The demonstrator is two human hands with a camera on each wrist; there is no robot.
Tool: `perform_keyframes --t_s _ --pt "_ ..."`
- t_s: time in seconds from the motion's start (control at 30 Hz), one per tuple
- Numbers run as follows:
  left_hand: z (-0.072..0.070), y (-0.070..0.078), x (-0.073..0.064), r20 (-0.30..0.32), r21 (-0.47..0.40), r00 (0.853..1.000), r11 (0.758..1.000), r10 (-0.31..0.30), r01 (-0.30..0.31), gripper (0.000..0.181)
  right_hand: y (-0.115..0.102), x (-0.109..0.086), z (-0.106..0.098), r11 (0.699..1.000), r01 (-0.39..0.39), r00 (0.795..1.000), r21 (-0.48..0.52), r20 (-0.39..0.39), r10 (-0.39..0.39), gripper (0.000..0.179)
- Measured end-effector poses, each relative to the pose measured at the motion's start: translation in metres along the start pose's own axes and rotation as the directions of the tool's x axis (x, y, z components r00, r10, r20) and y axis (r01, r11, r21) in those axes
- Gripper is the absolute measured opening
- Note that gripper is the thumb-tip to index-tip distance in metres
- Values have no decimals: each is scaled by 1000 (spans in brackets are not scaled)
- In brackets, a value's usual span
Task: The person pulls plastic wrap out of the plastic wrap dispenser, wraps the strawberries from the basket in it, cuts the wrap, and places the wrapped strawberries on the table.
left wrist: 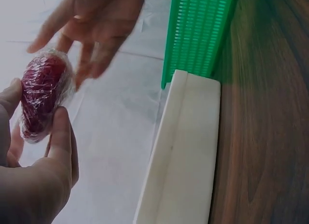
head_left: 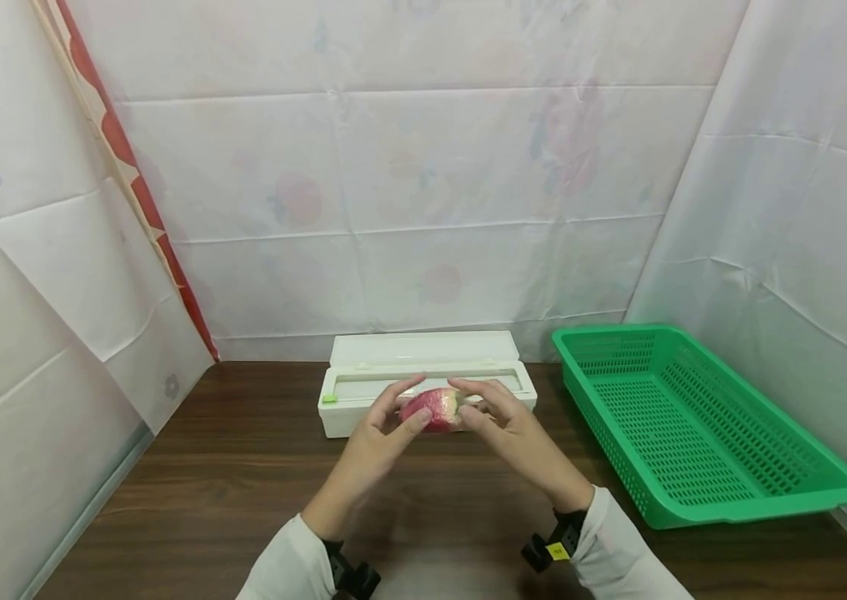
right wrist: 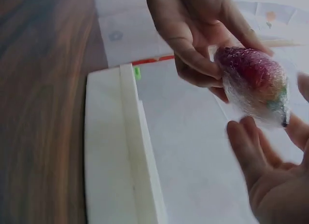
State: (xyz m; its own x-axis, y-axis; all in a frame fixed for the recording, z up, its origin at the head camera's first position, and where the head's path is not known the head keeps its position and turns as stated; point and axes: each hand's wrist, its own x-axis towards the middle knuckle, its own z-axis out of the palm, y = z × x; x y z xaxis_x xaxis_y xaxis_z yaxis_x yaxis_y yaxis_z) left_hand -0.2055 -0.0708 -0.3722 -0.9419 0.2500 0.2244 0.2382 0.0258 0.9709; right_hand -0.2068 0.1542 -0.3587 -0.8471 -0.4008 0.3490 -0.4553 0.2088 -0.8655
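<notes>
A red and yellow fruit (head_left: 433,408) with a greenish end, wrapped in clear cling film (right wrist: 246,101), is held up over the front of a white box. My left hand (head_left: 373,442) grips it at its red end, thumb on one side and fingers on the other. Beside the fruit's other end is my right hand (head_left: 515,435), its fingers spread and relaxed, with fingertips close to the film. In the left wrist view the wrapped fruit (left wrist: 43,91) sits between the left thumb and fingers, and the right hand (left wrist: 99,28) appears beyond it.
The long white box (head_left: 348,421), a cling film dispenser by its look, stands at the table's back with its lid (head_left: 423,347) raised and a green slider (head_left: 329,399) at its left. A green basket (head_left: 757,510) stands on the right of the dark wooden table (head_left: 191,500). White patterned sheets (head_left: 423,167) surround it.
</notes>
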Motion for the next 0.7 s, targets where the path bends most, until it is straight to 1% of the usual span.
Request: perform_keyframes --t_s 0.07,0.13,0.27,0.33,0.4,0.47,0.53,0.6,0.63,0.7 --pt "-1 1 0 -11 9 1000 1000 9 -9 46 1 0 -1 997 68 998 -41 -17 -69 43" --pt "-2 1 0 -8 17 1000 1000 4 -3 45 2 1 -1 993 101 994 -53 -26 -103 45" --pt "-9 -2 1 54 23 998 999 24 -26 51 4 1 -4 995 89 994 -36 -52 -91 42" --pt "-14 -3 1 84 33 996 999 39 -42 54 4 0 -6 997 79 996 -16 -48 -79 42" --pt "-18 -3 1 98 55 994 997 55 -61 55 4 0 -8 997 82 996 0 -28 -82 43" --pt "-20 -2 1 104 68 993 995 60 -67 55 4 -1 -10 996 93 996 16 -2 -93 43" --pt "-21 -1 1 110 76 992 995 62 -71 54 4 -1 -13 994 105 994 20 18 -105 43" --pt "-23 0 1 129 80 989 993 76 -87 56 4 -1 -15 993 118 993 18 27 -118 42" --pt "-23 0 1 141 82 986 992 85 -97 58 4 -1 -15 993 119 992 15 28 -119 41" --pt "-25 0 1 166 97 979 986 121 -138 62 4 -1 -16 994 110 994 17 28 -110 40"
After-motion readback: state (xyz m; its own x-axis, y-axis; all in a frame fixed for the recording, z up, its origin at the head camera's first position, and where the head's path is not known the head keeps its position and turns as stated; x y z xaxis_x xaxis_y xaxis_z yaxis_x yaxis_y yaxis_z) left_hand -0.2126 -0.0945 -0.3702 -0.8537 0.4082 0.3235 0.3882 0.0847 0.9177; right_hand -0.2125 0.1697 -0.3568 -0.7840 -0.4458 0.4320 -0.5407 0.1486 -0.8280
